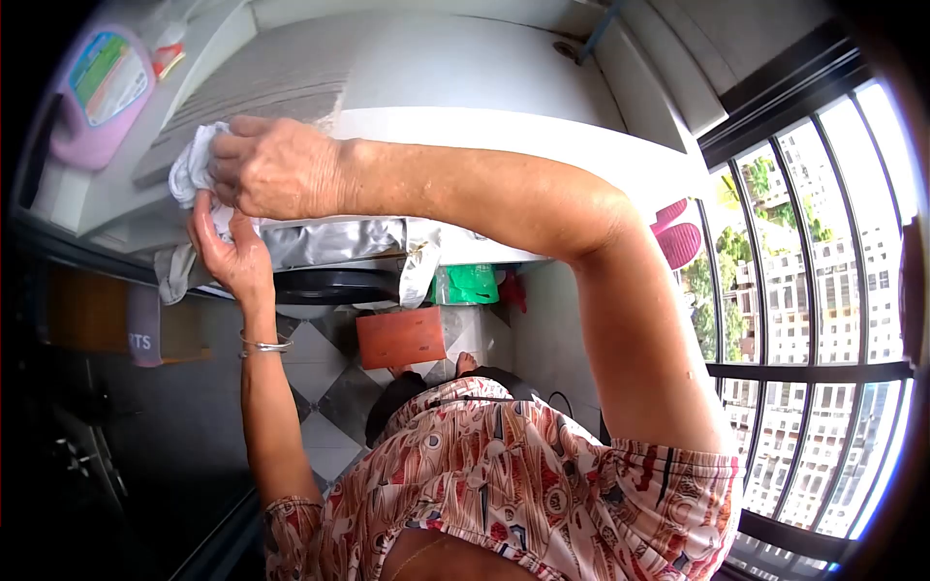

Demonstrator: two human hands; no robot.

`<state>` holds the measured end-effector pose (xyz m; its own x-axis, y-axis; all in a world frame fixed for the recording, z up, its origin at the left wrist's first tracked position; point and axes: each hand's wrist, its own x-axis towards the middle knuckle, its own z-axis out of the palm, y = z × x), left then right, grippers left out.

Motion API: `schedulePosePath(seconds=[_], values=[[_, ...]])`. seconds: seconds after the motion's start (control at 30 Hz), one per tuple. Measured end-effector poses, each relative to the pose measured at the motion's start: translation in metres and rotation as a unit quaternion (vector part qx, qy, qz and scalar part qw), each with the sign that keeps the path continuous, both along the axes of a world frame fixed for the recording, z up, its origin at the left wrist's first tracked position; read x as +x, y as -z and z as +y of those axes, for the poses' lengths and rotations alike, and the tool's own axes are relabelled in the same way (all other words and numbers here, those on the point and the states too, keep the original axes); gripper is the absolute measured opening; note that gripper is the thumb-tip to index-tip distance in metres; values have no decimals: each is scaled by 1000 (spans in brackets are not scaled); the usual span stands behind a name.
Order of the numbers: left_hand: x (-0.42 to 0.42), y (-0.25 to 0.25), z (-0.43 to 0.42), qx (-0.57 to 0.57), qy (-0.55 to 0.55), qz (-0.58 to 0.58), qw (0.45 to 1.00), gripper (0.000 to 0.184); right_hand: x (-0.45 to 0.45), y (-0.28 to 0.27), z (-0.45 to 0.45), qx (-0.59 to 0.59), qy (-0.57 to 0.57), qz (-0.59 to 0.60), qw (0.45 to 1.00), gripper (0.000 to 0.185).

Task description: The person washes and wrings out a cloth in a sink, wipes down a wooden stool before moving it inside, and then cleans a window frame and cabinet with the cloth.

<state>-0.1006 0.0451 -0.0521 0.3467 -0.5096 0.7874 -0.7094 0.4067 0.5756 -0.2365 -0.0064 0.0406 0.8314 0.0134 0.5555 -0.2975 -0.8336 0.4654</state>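
Note:
A bunched white cloth (192, 167) is at the left end of a sink, by a ridged washboard (281, 82). My right hand (281, 169) reaches across from the right, its fingers curled around the cloth. Just below, my left hand (235, 257), with bangles on the wrist, pinches the cloth's lower part between thumb and fingers. The right hand hides part of the cloth.
A pale purple bottle (118, 140) stands left of the sink basin (465, 73). Silvery fabric (339, 240) hangs along the front edge. Below are a reddish stool (402, 339) and a green item (472, 284). Pink slippers (678, 242) are near the barred window at right.

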Motion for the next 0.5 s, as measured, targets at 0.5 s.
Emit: schedulePosePath(seconds=[0.5], values=[[-227, -8, 7, 28, 267, -232, 935, 44, -282, 55, 40, 148, 246, -76, 955, 23]])
